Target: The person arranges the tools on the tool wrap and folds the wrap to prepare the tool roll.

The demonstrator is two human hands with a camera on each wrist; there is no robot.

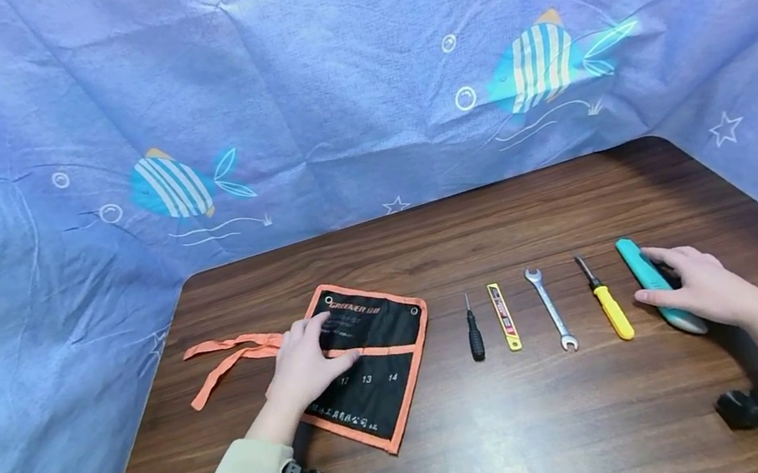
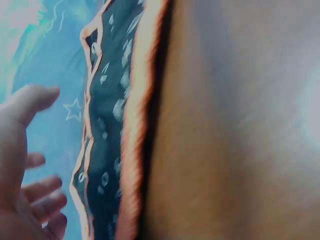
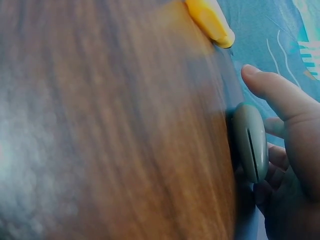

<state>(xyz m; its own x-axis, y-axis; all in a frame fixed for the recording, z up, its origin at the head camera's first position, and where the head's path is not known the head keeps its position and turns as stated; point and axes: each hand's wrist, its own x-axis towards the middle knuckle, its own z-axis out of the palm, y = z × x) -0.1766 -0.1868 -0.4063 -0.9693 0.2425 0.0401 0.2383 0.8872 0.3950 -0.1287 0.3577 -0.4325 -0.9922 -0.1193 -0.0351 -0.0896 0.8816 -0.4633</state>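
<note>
A black tool pouch (image 1: 388, 328) with orange edging lies flat at the table's left, numbers printed along its pockets. My left hand (image 1: 307, 367) is over its left part, thumb and fingers spread and holding nothing. In the left wrist view the pouch (image 2: 107, 115) shows edge-on beside that hand. On the right, a teal tool with a grey end (image 1: 643, 266), perhaps a utility knife, lies on the wood. My right hand (image 1: 700, 285) hovers around it, loosely spread. The right wrist view shows its slotted grey end (image 3: 250, 140) between thumb and fingers; whether the fingertips touch it I cannot tell.
Between the hands lie a black screwdriver (image 1: 476, 338), a flat yellow-edged strip (image 1: 504, 316), a double open-ended wrench (image 1: 552, 309) and a yellow-handled screwdriver (image 1: 613, 312). Orange ties (image 1: 232, 355) trail left from the pouch. Blue fish-print cloth (image 1: 349, 64) hangs around the wooden table (image 1: 504, 426).
</note>
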